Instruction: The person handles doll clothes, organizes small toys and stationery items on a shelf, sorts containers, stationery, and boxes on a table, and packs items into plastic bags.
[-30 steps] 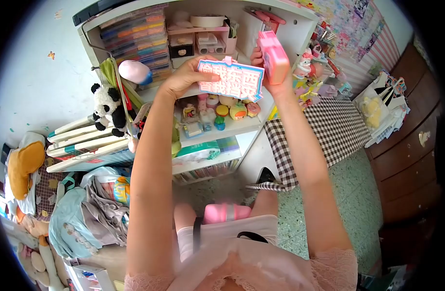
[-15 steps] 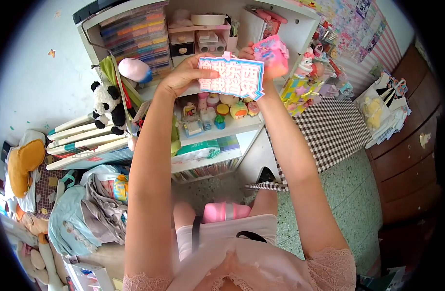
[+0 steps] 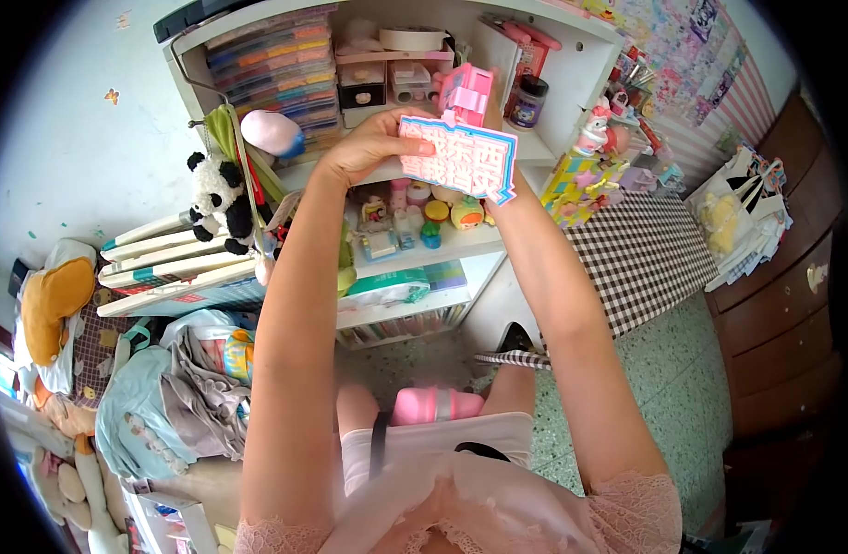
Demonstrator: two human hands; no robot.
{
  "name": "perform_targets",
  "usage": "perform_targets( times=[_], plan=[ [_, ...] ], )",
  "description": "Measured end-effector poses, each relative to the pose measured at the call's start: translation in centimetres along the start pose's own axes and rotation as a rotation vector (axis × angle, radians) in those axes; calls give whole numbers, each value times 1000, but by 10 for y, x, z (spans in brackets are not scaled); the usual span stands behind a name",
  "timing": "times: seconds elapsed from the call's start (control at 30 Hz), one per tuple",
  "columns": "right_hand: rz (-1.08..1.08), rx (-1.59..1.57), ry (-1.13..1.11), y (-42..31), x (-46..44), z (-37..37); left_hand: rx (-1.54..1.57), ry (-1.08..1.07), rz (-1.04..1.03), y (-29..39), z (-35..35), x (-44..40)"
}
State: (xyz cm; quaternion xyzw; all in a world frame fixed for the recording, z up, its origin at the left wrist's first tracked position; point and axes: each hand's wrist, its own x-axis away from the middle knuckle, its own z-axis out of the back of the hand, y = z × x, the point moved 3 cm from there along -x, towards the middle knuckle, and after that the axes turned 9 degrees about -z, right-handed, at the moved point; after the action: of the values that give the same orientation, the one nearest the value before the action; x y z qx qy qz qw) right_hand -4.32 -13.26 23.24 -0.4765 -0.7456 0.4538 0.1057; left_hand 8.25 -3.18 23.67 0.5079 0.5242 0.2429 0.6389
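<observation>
"Pink letters on a white board, with a blue edge: is this sign (image 3: 457,157) held well?"

"Yes. From my far place I see the left hand (image 3: 373,148) pinching its left end, the thumb on the front side. It is in the air, before the white shelf unit (image 3: 535,148)."

"And the right hand (image 3: 493,114)?"

"It is mostly hidden behind the sign, so I cannot tell whether it grasps something. Just above the sign I see a pink box (image 3: 466,90), its lower part covered."

"What is around them?"

"Right of the box, a dark jar (image 3: 528,102) with a purple label stands on the shelf. To the left I find stacked clear cases (image 3: 274,78). On the level below the sign are small toys (image 3: 430,231). Farther left hangs a panda toy (image 3: 219,197); on the right side lies a checked cloth (image 3: 641,254). My view also shows a pink object (image 3: 435,404) on the person's lap."
</observation>
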Motion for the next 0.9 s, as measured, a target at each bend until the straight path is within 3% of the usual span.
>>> perform_targets(
  times=[0.07,0.17,0.23,0.33,0.37,0.43,0.47,0.5,0.57,0.67,0.8,0.87,0.9],
  plan=[
    [-149,-41,-209,7,6,-2,-14,5,-2,0,1,-1],
    [-277,51,-70,2,33,-30,1,26,-21,-6,6,-3],
    [-326,-25,-99,3,36,-25,-14,45,-16,-4,5,-3],
    [-367,-174,-447,4,33,-27,-4,68,-6,-6,7,-4],
    [-367,-173,-447,5,34,-23,-4,68,-7,-7,8,-4],
    [-74,296,-154,-11,52,-36,-31,111,10,-6,8,-3],
    [-39,285,-191,-14,51,-35,-31,109,11,-7,8,-3],
    [-38,284,-189,-18,42,-28,-25,108,9,-8,9,-4],
    [-505,351,-67,-14,23,-4,-19,107,6,-8,8,-5],
    [-447,445,4,-30,40,-13,-16,135,5,-7,8,-3],
    [-383,395,-61,-26,41,-4,4,155,-23,-11,14,-5],
    [-132,285,16,-18,37,8,2,154,-33,-11,13,-5],
    [-132,284,16,-19,41,5,-18,159,-22,-11,12,-6]
  ],
)
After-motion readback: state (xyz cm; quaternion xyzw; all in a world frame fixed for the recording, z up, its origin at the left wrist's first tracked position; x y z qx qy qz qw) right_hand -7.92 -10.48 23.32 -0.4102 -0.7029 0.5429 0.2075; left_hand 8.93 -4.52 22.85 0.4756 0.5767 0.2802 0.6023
